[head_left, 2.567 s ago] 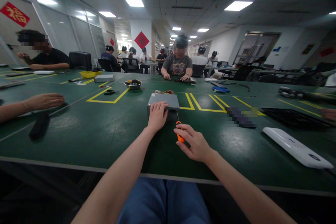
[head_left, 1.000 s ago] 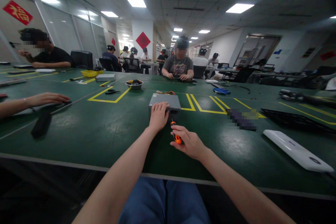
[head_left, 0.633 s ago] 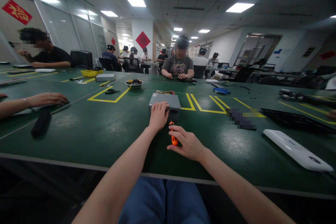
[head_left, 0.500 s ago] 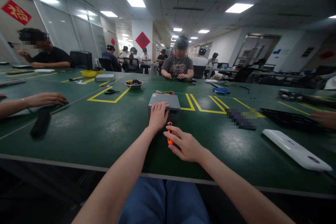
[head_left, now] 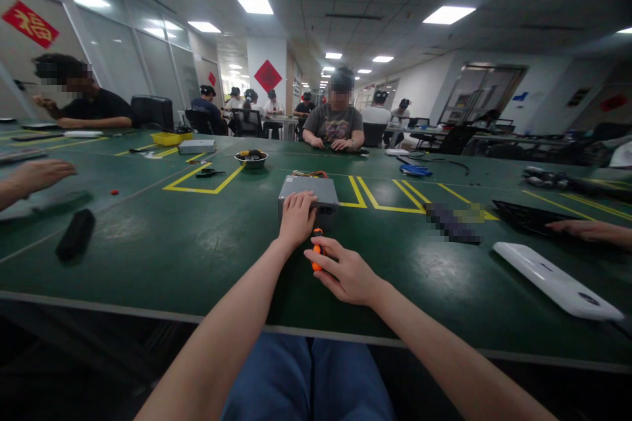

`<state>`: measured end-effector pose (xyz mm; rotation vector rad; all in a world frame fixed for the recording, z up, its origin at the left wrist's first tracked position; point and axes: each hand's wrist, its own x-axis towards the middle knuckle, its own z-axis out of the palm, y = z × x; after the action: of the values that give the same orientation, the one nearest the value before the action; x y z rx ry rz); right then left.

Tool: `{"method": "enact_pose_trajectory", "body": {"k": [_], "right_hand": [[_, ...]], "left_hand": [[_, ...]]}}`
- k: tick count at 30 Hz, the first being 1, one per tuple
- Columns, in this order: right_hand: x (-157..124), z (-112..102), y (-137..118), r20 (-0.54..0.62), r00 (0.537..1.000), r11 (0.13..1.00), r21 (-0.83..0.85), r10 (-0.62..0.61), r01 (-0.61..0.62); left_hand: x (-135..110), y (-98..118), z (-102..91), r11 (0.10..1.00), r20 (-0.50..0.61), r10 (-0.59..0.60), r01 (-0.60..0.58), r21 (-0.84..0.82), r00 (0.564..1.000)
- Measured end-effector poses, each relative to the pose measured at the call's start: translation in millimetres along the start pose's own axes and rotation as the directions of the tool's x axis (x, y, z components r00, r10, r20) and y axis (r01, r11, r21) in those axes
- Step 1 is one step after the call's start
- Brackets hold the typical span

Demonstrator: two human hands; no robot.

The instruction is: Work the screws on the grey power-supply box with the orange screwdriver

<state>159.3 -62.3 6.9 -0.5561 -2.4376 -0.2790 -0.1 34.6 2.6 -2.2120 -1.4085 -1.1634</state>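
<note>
On the green workbench (head_left: 162, 263), I keep my left hand (head_left: 296, 218) pressed open on top of the grey metal box (head_left: 307, 189) to steady it, while my right hand (head_left: 343, 271) grasps an orange-handled screwdriver (head_left: 316, 251) just off the box's near end.

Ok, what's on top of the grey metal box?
Thin coloured wires show along the far edge of the flat grey metal box. The left hand covers its near part, so whatever lies under that hand cannot be seen.
</note>
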Motion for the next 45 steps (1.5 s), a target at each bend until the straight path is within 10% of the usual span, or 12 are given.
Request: {"method": "enact_pose_trajectory", "body": {"k": [6,45], "right_hand": [[-3.2,5.2,2.0,-0.163,0.986,0.999,0.030,0.020,-0.016],[-1.7,6.7,-0.4,-0.067,0.998,1.000,-0.005,-0.006,0.006]], "left_hand": [[-0.4,-0.9,1.2,1.000,-0.010,0.002,-0.002,-0.005,1.000],[-1.7,-1.8,1.8,1.000,-0.037,0.020,-0.021,-0.010,0.999]]}}
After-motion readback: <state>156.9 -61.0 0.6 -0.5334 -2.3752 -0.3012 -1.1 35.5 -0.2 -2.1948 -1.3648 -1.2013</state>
